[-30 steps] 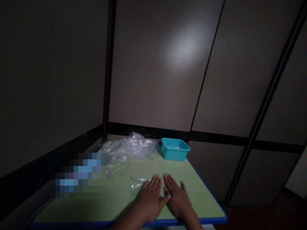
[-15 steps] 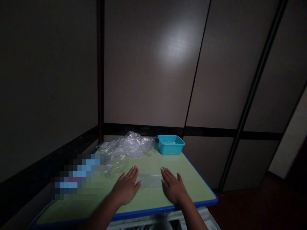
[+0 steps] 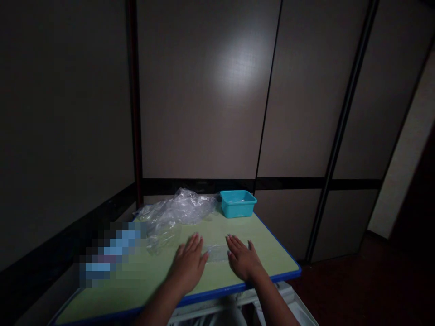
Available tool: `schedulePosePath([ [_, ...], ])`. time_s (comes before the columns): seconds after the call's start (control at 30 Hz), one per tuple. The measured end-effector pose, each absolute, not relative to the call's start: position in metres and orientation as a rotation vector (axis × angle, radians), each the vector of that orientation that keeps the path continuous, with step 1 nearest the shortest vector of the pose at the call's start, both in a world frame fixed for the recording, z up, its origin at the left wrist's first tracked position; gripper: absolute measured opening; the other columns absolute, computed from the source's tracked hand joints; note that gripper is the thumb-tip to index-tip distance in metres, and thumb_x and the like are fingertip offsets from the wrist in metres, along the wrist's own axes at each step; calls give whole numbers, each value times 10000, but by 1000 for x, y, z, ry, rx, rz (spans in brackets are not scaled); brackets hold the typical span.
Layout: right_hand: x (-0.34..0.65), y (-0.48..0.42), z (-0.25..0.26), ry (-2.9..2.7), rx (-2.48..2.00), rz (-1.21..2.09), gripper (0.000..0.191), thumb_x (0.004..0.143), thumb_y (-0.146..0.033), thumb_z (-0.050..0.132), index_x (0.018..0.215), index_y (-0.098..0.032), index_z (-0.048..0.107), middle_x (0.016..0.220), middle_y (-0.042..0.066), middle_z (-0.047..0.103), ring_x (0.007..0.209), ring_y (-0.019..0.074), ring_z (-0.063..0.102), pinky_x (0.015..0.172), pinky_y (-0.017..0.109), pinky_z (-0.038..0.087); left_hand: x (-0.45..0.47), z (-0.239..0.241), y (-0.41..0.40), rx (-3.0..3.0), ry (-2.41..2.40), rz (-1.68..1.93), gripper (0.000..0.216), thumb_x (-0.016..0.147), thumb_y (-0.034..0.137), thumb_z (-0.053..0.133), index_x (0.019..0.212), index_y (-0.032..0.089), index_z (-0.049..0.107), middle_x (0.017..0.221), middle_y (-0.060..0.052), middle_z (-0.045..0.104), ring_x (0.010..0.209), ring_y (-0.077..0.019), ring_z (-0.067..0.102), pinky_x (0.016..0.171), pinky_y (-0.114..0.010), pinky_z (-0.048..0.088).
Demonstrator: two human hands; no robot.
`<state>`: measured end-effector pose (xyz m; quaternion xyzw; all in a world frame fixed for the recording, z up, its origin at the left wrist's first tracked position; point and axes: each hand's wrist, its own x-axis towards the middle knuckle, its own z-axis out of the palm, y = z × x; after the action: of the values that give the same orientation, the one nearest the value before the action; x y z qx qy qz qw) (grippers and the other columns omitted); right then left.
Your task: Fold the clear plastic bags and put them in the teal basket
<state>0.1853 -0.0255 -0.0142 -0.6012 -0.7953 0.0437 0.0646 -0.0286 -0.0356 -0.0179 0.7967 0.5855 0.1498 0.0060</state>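
Note:
A small piece of clear plastic film, perhaps a flat bag (image 3: 217, 254), lies on the green tabletop (image 3: 156, 283) between my hands. My left hand (image 3: 190, 261) rests palm down at its left end, fingers stretched forward. Over its right end lies my right hand (image 3: 243, 259), also flat with fingers extended. Both ends of the plastic are hidden under or beside the hands. Neither hand grips anything.
A crumpled heap of clear plastic (image 3: 185, 208) lies at the back left of the table. To its right stands a turquoise basin (image 3: 238, 204). A blurred blue item (image 3: 113, 251) is at the left edge. Panelled doors (image 3: 204, 113) rise behind.
My left hand has slid right, closer to my right hand, over the plastic. My right hand stays flat on the right end. The whole view has shifted slightly.

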Motion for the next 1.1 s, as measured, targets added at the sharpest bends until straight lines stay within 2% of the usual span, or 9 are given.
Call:
schedulePosePath([
  [0.07,186,-25,-15,-2402,-1807,124,543,889,-335,167,1422,-240,134,1479,-3,146,1353,162,108,1039,540,45,-7,-9,-37,2580,1578,438,589,913,464,159,1406,153,248,1475,-64,154,1361,-209,108,1082,-469,109],
  [0.2,186,-26,-14,-2441,-1791,104,545,885,-336,184,1421,-251,133,1480,-4,142,1353,170,110,1035,551,64,35,-3,-30,2614,1436,390,564,917,459,122,1403,206,257,1461,-24,214,1350,-168,170,1079,-427,167],
  [0.37,186,-25,-14,-2495,-1775,79,561,871,-361,245,1415,-301,125,1481,-25,130,1355,197,101,1024,572,75,52,-12,-19,2572,1470,396,623,905,499,85,1415,164,210,1462,-49,197,1349,-190,170,1073,-451,174],
  [0.53,185,-24,-15,-2447,-1808,77,534,892,-333,150,1420,-258,147,1481,-11,131,1353,167,108,1039,543,69,32,-21,-15,2528,1558,381,615,893,539,108,1402,227,255,1464,-40,199,1355,-225,139,1063,-511,123],
  [0.67,185,-26,-15,-2425,-1817,85,538,894,-347,144,1423,-248,137,1480,-9,134,1354,163,99,1041,539,66,4,-26,-11,2510,1608,345,633,863,574,228,1408,252,221,1474,-30,155,1360,-226,110,1062,-504,118],
  [0.9,187,-28,-15,-2401,-1812,85,529,900,-353,151,1421,-261,138,1477,-3,151,1351,159,118,1041,536,70,-42,-33,-10,2480,1740,304,600,885,471,217,1416,191,202,1476,-59,126,1359,-214,114,1056,-494,147],
  [1.0,185,-28,-17,-2372,-1833,53,523,906,-350,146,1420,-255,155,1477,12,161,1353,179,110,1038,554,-3,-49,-34,-12,2475,1789,311,600,887,455,207,1414,170,207,1475,-65,122,1358,-217,120,1056,-495,147],
  [1.1,168,-28,-15,-2295,-1879,-38,533,913,-358,130,1424,-209,151,1488,43,70,1360,221,18,997,586,-134,-48,-37,-12,2475,1808,326,596,884,448,215,1411,171,220,1473,-63,131,1357,-220,124,1054,-498,154],
])
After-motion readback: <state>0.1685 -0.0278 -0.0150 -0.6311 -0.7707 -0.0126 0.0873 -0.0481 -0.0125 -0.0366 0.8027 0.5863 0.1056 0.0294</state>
